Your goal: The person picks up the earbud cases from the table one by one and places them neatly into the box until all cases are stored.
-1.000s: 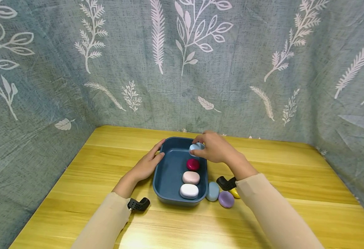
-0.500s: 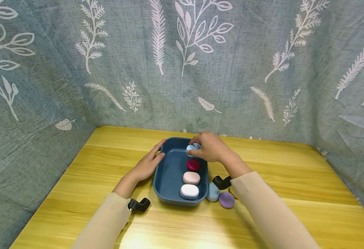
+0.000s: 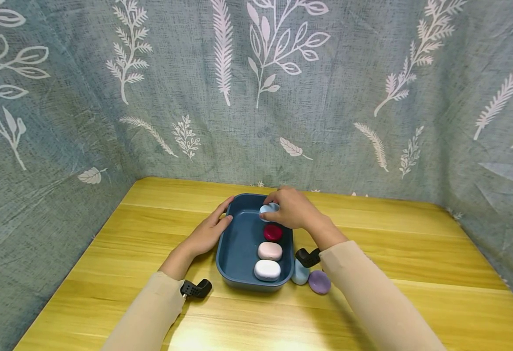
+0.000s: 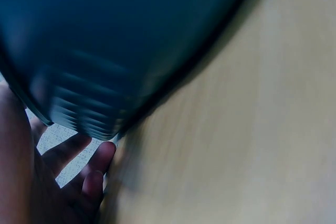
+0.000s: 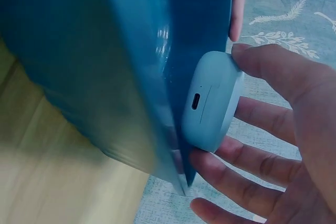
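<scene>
R hand (image 3: 293, 207) pinches a pale-blue, oval, plastic-looking case (image 3: 268, 209) btwn thumb & fingers; it's over the R-hand side of the dark-blue, rectangular plastic bin (image 3: 238, 248), long axis approx. crosswise, toward L hand (image 3: 207, 234); L's fingers, spread, rest on the opposite wall, farther off.

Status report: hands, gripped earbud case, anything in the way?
Right hand pinches light blue earbud case, far right corner of dark blue bin. Left hand touches bin's left side. Crimson case just nearer; no obstruction seen.
</scene>
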Demonstrator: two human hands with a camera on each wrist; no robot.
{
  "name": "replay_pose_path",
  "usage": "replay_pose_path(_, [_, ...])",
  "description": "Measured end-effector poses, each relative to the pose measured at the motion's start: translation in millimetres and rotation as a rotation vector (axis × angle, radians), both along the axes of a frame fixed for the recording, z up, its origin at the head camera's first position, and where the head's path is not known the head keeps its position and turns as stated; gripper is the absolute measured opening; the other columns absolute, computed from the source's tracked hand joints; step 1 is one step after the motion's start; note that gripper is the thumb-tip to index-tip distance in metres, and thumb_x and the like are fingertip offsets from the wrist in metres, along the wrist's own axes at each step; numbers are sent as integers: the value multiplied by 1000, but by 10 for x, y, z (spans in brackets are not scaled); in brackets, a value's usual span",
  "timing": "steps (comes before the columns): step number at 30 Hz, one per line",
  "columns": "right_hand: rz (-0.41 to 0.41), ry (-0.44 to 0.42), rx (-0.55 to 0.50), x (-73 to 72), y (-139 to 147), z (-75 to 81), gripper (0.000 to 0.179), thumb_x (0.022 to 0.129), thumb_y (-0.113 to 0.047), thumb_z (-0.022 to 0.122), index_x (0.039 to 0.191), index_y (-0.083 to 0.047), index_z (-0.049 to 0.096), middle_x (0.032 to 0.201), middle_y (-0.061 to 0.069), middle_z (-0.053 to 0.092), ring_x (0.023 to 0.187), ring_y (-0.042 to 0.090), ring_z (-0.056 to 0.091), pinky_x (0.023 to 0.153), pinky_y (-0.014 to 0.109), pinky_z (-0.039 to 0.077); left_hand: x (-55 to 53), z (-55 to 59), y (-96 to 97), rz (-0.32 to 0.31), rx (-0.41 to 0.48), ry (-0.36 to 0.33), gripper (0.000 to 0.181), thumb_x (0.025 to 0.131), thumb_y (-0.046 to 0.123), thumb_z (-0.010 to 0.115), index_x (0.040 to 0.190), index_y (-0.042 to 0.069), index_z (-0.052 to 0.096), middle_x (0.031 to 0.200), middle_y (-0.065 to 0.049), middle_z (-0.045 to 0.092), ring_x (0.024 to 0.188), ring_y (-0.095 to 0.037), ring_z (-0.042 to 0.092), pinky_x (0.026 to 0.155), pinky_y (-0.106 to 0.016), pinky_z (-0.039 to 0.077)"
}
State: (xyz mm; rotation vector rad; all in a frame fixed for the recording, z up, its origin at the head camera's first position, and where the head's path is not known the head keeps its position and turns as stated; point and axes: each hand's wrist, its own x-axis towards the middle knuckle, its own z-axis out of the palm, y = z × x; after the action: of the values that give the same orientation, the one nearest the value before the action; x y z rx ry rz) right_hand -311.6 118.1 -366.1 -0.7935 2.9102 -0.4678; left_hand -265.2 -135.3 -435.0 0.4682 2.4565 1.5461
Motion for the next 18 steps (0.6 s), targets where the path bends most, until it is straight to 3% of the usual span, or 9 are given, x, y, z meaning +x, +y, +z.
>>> replay_pose_path(11, [1,19,16,-40,-13,-115,37,86,-45,71,112,-20,72,108,-1,64,98,19,59,83,36,53,18,20,6,-3,-2,-19,51,106,37,35,150,49,13,162,8,12,145,-29,30,118,-54,22])
replay_pose_path(18, [-14,18,21,-33,-25,-168,38,85,-46,71,113,-19,72,106,1,62,92,17,57,80,35,52,18,12,3,-4,-4,-13,52,105,42,36,150,49,13,162,8,12,145,-29,30,118,-54,23])
